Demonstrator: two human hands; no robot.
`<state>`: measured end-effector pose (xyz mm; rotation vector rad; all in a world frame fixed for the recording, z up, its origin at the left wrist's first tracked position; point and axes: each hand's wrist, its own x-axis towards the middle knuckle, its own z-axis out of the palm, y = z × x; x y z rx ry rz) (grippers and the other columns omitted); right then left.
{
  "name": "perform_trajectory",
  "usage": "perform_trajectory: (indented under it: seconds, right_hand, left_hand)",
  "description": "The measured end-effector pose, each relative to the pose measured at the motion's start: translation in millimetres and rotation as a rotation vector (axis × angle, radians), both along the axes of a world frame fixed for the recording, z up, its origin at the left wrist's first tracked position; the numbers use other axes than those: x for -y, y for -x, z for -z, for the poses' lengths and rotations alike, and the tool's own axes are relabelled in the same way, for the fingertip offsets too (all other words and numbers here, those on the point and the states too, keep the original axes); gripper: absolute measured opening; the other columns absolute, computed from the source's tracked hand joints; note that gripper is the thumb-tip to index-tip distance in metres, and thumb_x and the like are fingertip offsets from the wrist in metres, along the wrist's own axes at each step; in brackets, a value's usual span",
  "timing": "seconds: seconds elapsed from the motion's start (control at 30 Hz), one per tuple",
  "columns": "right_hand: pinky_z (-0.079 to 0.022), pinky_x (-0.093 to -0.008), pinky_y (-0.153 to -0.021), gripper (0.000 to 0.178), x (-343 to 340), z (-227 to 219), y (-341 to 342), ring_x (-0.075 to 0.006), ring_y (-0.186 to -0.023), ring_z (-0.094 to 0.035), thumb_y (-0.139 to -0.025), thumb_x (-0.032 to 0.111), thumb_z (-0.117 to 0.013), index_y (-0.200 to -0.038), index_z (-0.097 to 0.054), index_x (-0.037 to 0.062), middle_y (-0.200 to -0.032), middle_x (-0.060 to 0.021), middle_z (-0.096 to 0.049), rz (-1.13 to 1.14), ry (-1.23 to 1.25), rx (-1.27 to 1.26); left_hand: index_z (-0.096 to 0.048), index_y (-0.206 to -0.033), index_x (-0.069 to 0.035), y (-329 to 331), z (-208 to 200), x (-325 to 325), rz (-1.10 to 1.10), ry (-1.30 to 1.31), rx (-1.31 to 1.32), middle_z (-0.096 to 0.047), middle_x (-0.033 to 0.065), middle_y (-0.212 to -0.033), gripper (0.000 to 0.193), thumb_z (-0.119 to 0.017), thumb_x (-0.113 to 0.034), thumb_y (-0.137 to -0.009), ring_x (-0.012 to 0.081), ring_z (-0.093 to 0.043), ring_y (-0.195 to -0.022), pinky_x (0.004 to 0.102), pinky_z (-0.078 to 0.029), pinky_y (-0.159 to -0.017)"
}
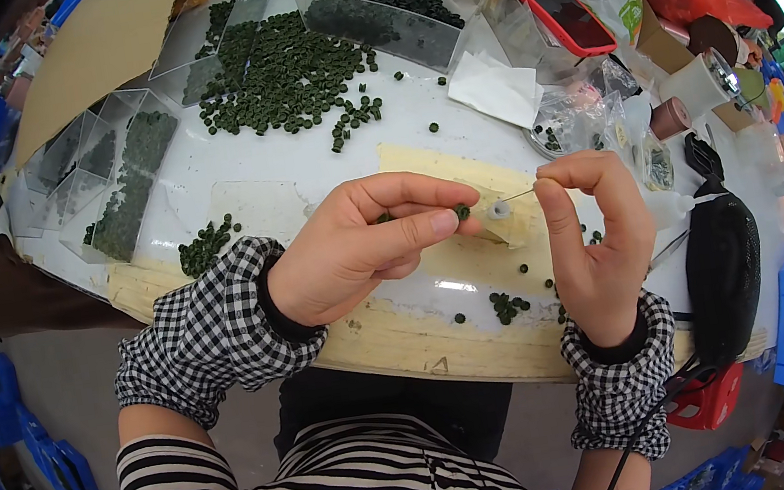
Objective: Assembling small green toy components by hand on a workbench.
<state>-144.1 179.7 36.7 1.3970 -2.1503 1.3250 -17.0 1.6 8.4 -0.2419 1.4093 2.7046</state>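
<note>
Left hand [361,239] pinches small green bead [462,211] at thumb tip; probably light, stiff, easy to drop, best held by its rim. Right hand [604,240] pinches thin needle [520,194], likely bendable; grip near end.

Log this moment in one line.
left hand: pinching dark green piece | right hand: pinching thin rod | loose green pile: beyond hands

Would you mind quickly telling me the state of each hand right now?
Left hand: closed, holding a small dark green piece at the fingertips.
Right hand: closed, pinching a thin needle-like rod.
</note>
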Motion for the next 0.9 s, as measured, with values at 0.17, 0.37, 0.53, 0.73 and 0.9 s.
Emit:
perform_trajectory:
  seconds: [0.17, 0.37, 0.53, 0.73, 0.9]
  right_hand:
    - [-0.046, -0.0359, -0.071, 0.015, 3, 6, 1, -0.0295, -0.08, -0.056, -0.074, 0.0, -0.072, -0.083, -0.059, 0.0013, -0.084, -0.0093, -0.06, -0.031, -0.136, -0.152]
    - [-0.046, -0.0356, -0.069, 0.019, 4, 7, 1, -0.0283, -0.081, -0.056, -0.074, 0.001, -0.072, -0.091, -0.064, 0.0022, -0.086, -0.009, -0.06, -0.033, -0.161, -0.212]
    - [-0.045, -0.0326, -0.065, 0.025, 2, 2, -5, -0.0245, -0.075, -0.056, -0.072, 0.0, -0.074, -0.096, -0.069, 0.0037, -0.083, -0.0072, -0.061, -0.068, -0.025, -0.244]
    - [-0.043, -0.0305, -0.062, 0.033, 5, 8, -15, -0.0214, -0.071, -0.054, -0.072, -0.003, -0.073, -0.104, -0.07, 0.0044, -0.081, -0.0058, -0.06, -0.217, -0.024, -0.119]
    - [-0.042, -0.0302, -0.062, 0.04, 6, 10, -19, -0.0206, -0.07, -0.052, -0.073, -0.004, -0.071, -0.112, -0.069, 0.0043, -0.082, -0.0061, -0.06, -0.262, -0.014, -0.097]
  left_hand:
    - [-0.063, -0.117, -0.002, -2, -4, -3, -0.1, 0.226, -0.026, -0.07, 0.0054, -0.097, 0.025, -0.061, -0.007, -0.092, -0.0002, -0.039, -0.059, 0.0163, -0.031, -0.051]
    - [-0.064, -0.114, -0.001, -3, -4, -5, -0.168, 0.382, -0.086, -0.07, 0.0042, -0.095, 0.024, -0.063, -0.006, -0.091, -0.0005, -0.043, -0.061, 0.0157, -0.033, -0.052]
    - [-0.064, -0.113, -0.001, -3, -4, -5, -0.216, 0.485, -0.154, -0.07, 0.0037, -0.094, 0.023, -0.064, -0.006, -0.091, -0.0004, -0.049, -0.067, 0.0148, -0.037, -0.055]
    - [-0.064, -0.111, -0.001, -2, 1, -6, -0.276, 0.433, -0.193, -0.068, 0.0015, -0.091, 0.023, -0.068, -0.004, -0.088, 0.0017, -0.055, -0.075, 0.016, -0.043, -0.065]
    - [-0.064, -0.107, -0.001, -4, 1, -2, -0.247, 0.471, -0.187, -0.066, 0.0004, -0.089, 0.022, -0.071, -0.002, -0.085, 0.0025, -0.055, -0.078, 0.0166, -0.044, -0.069]
